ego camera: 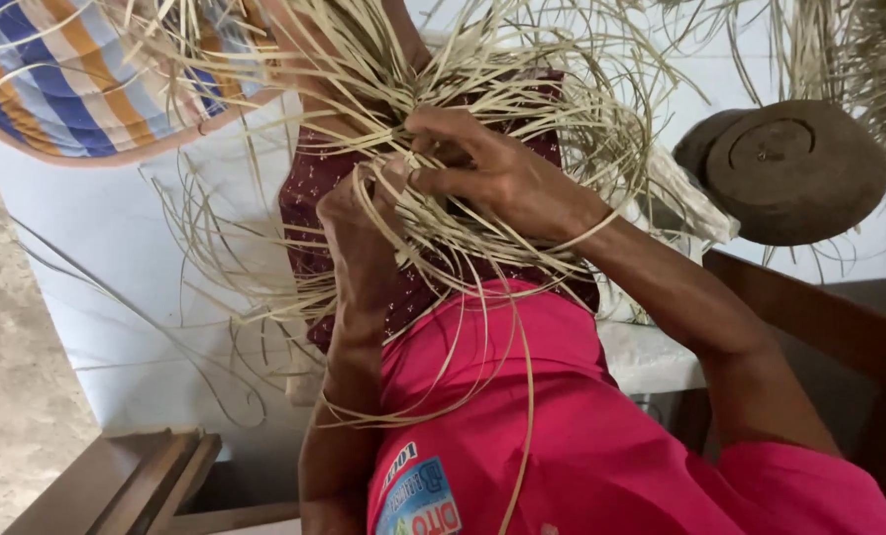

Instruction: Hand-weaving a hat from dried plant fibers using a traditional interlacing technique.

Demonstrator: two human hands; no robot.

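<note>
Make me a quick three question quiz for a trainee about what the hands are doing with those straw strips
1. True or false: both hands are in the tangle of pale strips.
2. Which colour is the cloth over the lap below the hands: A pink, B green, C white?
3. What round dark thing sits at the upper right?

Key
1. True: the left hand and the right hand both pinch strips.
2. A: the pink cloth.
3. A dark round wooden block.
</note>
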